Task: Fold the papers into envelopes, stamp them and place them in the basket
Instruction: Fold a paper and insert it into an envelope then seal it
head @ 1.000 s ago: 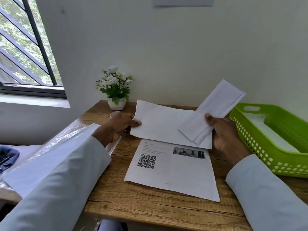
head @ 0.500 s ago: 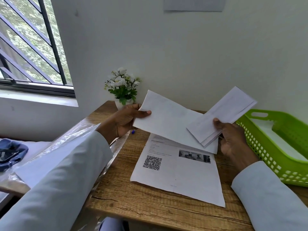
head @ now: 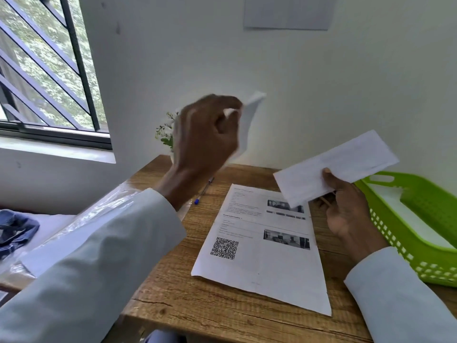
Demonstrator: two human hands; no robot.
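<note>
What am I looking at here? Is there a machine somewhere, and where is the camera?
There is no machine here. A person wears a camera on the head, so you look down along both sleeves at their own hands above a wooden desk. The left hand is raised and blurred, gripping a white sheet of paper. The right hand pinches a folded paper, roughly envelope-shaped. On the desk lies a printed sheet with a QR code, and beside it a blue-capped pen. A green plastic basket stands at the right, with something white inside. A small potted plant peeks out behind the left hand, and a window is at the left.
</note>
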